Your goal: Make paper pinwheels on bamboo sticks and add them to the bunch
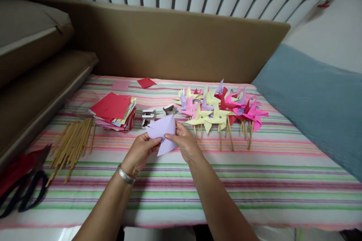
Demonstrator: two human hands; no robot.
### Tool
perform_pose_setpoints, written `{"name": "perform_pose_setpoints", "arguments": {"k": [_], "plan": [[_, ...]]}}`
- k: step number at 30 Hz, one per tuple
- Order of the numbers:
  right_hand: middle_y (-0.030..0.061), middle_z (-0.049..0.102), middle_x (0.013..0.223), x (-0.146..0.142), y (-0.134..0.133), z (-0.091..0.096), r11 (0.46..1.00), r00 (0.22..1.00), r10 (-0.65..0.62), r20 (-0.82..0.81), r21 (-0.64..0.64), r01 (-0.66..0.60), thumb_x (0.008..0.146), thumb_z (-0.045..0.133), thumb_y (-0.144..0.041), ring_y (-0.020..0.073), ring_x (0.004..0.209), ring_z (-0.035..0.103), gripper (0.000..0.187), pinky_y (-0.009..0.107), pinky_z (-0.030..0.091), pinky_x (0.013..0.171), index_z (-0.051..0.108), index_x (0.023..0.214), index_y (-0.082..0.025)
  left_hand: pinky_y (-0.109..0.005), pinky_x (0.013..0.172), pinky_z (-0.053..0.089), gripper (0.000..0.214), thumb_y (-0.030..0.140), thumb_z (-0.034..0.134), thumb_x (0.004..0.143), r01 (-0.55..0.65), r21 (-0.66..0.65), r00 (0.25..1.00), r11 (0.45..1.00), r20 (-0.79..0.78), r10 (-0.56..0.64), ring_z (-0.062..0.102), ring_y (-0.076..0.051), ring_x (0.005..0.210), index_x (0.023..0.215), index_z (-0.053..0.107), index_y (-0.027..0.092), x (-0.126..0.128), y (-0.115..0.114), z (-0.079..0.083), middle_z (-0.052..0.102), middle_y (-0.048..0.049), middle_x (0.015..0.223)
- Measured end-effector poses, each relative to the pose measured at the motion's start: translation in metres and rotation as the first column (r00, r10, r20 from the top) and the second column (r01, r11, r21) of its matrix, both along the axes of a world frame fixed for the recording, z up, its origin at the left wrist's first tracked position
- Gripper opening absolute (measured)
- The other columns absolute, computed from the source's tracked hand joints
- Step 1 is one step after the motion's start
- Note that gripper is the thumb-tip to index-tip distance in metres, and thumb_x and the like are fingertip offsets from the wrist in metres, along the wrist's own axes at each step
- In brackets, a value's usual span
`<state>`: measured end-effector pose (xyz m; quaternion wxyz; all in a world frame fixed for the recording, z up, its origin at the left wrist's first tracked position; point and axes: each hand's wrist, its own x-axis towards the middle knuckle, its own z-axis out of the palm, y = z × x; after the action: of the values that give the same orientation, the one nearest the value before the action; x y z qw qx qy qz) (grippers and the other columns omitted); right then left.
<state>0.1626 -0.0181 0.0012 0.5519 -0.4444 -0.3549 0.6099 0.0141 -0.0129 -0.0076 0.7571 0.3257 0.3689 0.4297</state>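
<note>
Both hands hold a lilac paper sheet (162, 130) above the striped cloth, its corners folded toward the middle. My left hand (140, 153), with a silver bracelet at the wrist, pinches the paper's lower left side. My right hand (185, 142) pinches its centre with thumb and fingers closed. Just beyond the paper lie small white pieces (148, 116) I cannot make out.
A stack of coloured paper squares (114, 111), red on top, lies at the left. Wooden sticks (72, 145) lie nearer the left edge, black scissors (26, 192) beyond them. Finished pinwheels (220, 111) are heaped at the right. Two loose squares (146, 82) lie at the back.
</note>
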Motion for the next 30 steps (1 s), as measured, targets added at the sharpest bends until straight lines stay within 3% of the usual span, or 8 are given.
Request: {"name": "perform_pose_setpoints", "arguments": {"k": [11,19,30], "plan": [[0.0042,0.070,0.096,0.0044,-0.0021,0.0009,0.997,0.997,0.074,-0.037,-0.021,-0.075,0.062,0.074,-0.023,0.0169,0.076,0.063,0.055,0.026,0.047,0.064,0.056,0.113,-0.020,-0.022,0.057,0.043,0.023,0.022,0.080,0.059,-0.030,-0.013,0.999,0.999,-0.043,0.029,0.058,-0.010,0.058,0.078,0.071,0.014,-0.0024,0.0008,0.0035,0.070,-0.0022,0.070],[0.0024,0.071,0.086,0.0026,-0.0024,0.0035,0.996,0.996,0.084,-0.021,-0.011,-0.084,0.061,0.075,-0.021,0.0181,0.074,0.064,0.054,0.028,0.049,0.066,0.056,0.111,-0.019,-0.023,0.056,0.045,0.027,0.022,0.083,0.052,-0.122,-0.052,0.991,0.991,-0.069,0.118,0.059,-0.011,0.057,0.075,0.070,0.013,0.0011,-0.0005,0.0060,0.070,-0.0026,0.067],[0.0007,0.069,0.093,0.0000,-0.0013,-0.0002,0.998,0.994,0.005,0.108,0.057,-0.011,0.060,0.073,-0.019,0.0199,0.086,0.062,0.044,0.029,0.047,0.072,0.062,0.102,-0.022,-0.024,0.055,0.043,0.028,0.025,0.082,0.051,-0.157,-0.006,0.970,0.988,-0.188,0.153,0.058,-0.013,0.056,0.073,0.071,0.013,0.0033,-0.0010,0.0051,0.069,-0.0028,0.065]]}}
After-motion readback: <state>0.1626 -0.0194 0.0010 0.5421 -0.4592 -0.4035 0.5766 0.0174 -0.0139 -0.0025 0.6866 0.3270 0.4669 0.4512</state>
